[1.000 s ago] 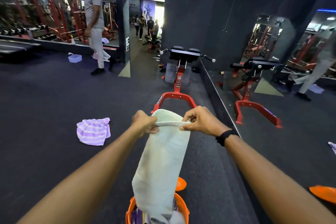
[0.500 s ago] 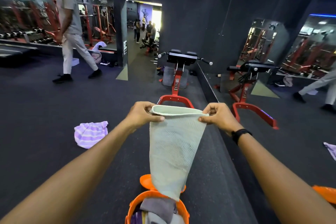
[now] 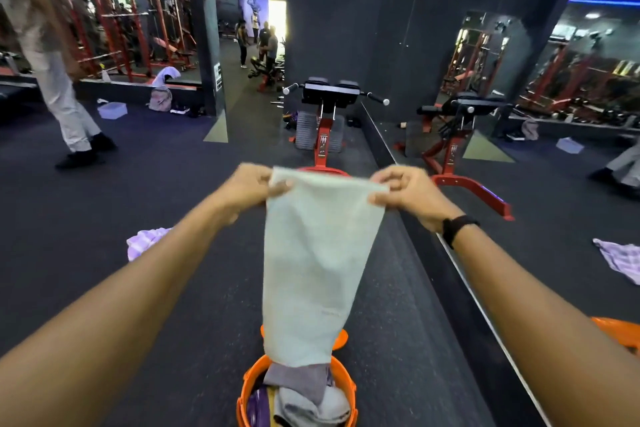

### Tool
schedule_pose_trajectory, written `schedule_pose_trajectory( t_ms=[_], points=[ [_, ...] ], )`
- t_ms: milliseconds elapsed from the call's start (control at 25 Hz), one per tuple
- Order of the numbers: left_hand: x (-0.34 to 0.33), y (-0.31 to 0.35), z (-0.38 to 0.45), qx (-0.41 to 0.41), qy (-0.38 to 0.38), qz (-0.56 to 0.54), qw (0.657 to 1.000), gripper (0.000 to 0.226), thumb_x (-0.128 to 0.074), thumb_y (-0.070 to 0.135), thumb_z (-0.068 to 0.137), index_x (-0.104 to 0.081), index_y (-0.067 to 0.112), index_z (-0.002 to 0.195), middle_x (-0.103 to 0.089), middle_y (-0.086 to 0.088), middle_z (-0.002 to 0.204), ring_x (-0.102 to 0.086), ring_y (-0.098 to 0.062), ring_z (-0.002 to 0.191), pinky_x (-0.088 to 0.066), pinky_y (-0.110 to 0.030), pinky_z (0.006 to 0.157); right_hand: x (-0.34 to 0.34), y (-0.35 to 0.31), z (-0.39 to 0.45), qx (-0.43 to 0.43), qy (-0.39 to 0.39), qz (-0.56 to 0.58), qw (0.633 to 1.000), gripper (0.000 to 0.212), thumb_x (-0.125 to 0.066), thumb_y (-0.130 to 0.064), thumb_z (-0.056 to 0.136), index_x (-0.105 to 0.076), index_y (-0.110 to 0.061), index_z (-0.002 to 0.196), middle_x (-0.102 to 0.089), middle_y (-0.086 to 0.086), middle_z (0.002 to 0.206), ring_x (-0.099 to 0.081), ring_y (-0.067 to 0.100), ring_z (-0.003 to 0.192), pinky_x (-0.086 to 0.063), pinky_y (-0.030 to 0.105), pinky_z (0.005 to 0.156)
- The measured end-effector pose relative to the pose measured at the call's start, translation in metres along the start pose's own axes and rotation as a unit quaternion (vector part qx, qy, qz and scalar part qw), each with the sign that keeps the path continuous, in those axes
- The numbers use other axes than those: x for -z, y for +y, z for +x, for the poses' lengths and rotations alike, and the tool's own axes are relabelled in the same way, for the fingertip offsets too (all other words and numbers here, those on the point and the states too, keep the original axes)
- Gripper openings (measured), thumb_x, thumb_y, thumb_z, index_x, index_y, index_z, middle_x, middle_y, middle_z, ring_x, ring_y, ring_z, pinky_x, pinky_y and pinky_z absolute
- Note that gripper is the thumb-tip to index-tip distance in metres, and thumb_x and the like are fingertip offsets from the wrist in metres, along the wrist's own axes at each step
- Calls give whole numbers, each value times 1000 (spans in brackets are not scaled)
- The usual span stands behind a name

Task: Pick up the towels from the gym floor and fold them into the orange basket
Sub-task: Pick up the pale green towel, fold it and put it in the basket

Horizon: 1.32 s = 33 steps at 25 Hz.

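Pale green towel (image 3: 317,263) hanging mid-frame, top corners pinched by left hand (image 3: 247,189) and right hand (image 3: 407,196). Below, orange basket (image 3: 346,378) at bottom centre, holding grey and purple towels.

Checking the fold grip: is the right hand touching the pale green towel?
Touching. The head view shows the right hand pinching the pale green towel at its top corner, thumb and fingers closed on the cloth.

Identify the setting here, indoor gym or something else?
Almost certainly a commercial gym: a red-framed exercise bench on dark rubber flooring, a mirror wall on the right, and red weight racks at the back. Both hands hold a pale towel over an orange basket.
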State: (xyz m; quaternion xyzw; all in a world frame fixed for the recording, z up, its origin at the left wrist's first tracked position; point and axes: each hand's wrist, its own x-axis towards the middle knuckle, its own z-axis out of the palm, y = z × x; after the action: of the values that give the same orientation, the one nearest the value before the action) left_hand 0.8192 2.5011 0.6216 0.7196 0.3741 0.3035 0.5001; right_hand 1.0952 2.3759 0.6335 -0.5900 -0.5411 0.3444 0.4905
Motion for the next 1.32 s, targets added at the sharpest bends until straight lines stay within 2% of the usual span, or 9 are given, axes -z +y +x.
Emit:
schedule_pose_trajectory(
  t_ms=[80, 160, 240, 360, 440, 560, 920, 1160, 1320],
  points=[
    [14, 9, 9, -30, -26, -141, 989, 62, -85, 52, 53, -67, 18, 103, -74, 3, 94, -69, -11, 86, -54, -24, 73, 5, -12, 9, -11, 14, 134, 991, 44, -77, -18, 73, -59, -15, 113, -72, 6, 104, -70, 19, 92, -58, 33, 79],
    [12, -8, -4, 53, -155, -25, 986, 71, -87, 53, 48, -65, 25, 109, -72, 5, 108, -68, -11, 100, -54, -30, 88, -12, 9, 1, -99, -109, 35, 989, 48, -77, -32, 71, -63, -13, 113, -71, 5, 105, -67, 21, 93, -54, 33, 79],
    [3, -44, -17, 150, -190, 67, 968, 75, -88, 53, 47, -67, 21, 110, -71, 1, 111, -67, -14, 103, -52, -35, 94, -33, 42, -5, -140, -166, -19, 976, 51, -75, -32, 76, -64, 1, 112, -69, 9, 98, -65, 15, 79, -50, 23, 67],
    [3, -62, -18, 179, -76, -86, 977, 65, -81, 57, 61, -69, 9, 104, -75, -4, 95, -70, -15, 83, -53, -33, 83, -41, 54, -1, -149, -77, 108, 980, 74, -77, -37, 74, -52, 9, 125, -66, 11, 98, -66, 10, 76, -54, 22, 64],
    [3, -58, -19, 175, -60, -156, 970, 43, -67, 45, 82, -69, 8, 106, -75, -4, 93, -69, -11, 77, -54, -30, 78, -40, 48, -1, -156, -84, 172, 969, 60, -71, -34, 79, -55, -5, 128, -69, 6, 111, -68, 15, 94, -57, 30, 74],
    [-5, -60, -25, 110, -63, -249, 960, 34, -62, 22, 86, -64, 8, 117, -71, -8, 107, -70, -14, 88, -58, -28, 79, -41, 55, -4, -158, -100, 163, 969, 44, -63, -15, 89, -54, -9, 131, -67, 9, 121, -66, 19, 103, -58, 33, 79],
    [-9, -60, -29, 84, 113, -239, 961, 10, -64, 4, 88, -62, 8, 97, -74, 0, 81, -70, -10, 74, -58, -23, 68, -49, 43, 1, -136, -10, 128, 982, 59, -73, 9, 74, -46, -5, 124, -70, 18, 105, -70, 26, 96, -58, 34, 77],
    [-7, -49, -25, 71, 151, -209, 964, 29, -74, -2, 77, -53, 12, 93, -70, -5, 83, -65, -17, 75, -49, -23, 58, -47, 39, 8, -92, 57, 64, 992, 71, -81, 6, 66, -47, -11, 126, -68, 18, 104, -68, 27, 96, -57, 38, 84],
    [1, -47, -24, 53, 147, -181, 971, 44, -77, -5, 72, -56, 10, 107, -70, -12, 98, -66, -21, 88, -49, -23, 63, -45, 43, 9, -72, 53, 29, 996, 54, -83, 2, 65, -62, 0, 115, -70, 19, 102, -68, 31, 98, -55, 42, 90]
  ],
)
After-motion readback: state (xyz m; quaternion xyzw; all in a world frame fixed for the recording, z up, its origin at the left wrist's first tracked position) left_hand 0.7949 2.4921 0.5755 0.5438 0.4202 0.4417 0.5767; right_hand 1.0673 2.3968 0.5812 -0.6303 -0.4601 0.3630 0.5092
